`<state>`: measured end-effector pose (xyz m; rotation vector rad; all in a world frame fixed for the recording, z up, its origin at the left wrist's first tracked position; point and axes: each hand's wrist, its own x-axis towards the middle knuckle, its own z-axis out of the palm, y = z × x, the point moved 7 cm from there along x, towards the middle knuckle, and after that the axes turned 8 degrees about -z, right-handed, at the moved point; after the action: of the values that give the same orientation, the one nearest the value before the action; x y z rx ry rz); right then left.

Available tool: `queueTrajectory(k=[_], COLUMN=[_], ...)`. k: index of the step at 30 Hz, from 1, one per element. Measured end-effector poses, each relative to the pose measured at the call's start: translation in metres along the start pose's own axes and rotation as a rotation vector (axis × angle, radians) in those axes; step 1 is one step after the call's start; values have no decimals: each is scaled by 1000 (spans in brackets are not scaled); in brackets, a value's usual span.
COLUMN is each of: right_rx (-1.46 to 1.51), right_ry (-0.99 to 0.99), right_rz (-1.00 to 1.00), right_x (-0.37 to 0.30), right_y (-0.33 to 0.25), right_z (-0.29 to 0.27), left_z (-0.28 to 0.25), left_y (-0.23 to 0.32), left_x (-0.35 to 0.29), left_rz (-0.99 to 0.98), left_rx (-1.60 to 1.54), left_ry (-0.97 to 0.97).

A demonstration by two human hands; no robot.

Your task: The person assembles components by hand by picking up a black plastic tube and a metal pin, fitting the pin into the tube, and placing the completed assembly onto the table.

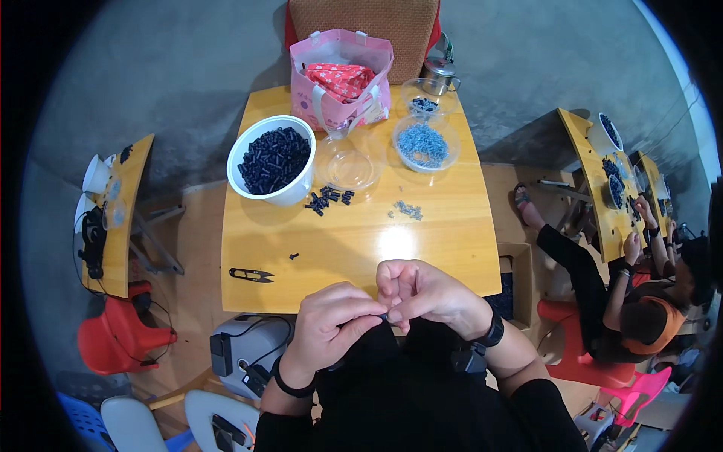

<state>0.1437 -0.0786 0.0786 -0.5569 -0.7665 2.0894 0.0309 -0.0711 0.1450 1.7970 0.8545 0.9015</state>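
My left hand (pixel 335 325) and my right hand (pixel 433 298) meet just past the table's near edge, fingertips pinched together. Between them shows a tiny dark piece (pixel 385 317), mostly hidden by the fingers. On the table ahead lies one loose small black part (pixel 294 256), with black-handled thread snips (pixel 251 276) to its left. A little farther off are a pile of short black tubular parts (pixel 328 199) and a smaller pile of clear bluish pieces (pixel 409 210).
A white tub (pixel 239 175) holds many black parts. Beside it stand a clear plastic container (pixel 351 172), a bowl of bluish pieces (pixel 423 145) and a pink bag (pixel 380 60). At right, another person (pixel 651 316) sits working at a table. A red stool (pixel 113 339) stands at left.
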Motion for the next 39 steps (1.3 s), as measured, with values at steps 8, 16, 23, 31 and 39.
queueTrajectory(k=[8, 16, 23, 31, 39], right_rx=[-91, -361, -1237, -1867, -2040], right_ry=[35, 219, 280, 359, 375], right_rz=[30, -250, -380, -589, -430], right_x=[10, 20, 82, 174, 195], right_y=[0, 2, 30, 15, 28], right_z=[2, -1, -16, -33, -45], left_z=[-9, -3, -7, -50, -61], left_y=[-12, -73, -162, -180, -174], left_x=[-3, -26, -56, -71, -71], left_rz=[-44, -289, -551, -543, -502], left_rx=[-40, -538, -1184, -1139, -1099], left_ry=[10, 127, 458, 592, 601])
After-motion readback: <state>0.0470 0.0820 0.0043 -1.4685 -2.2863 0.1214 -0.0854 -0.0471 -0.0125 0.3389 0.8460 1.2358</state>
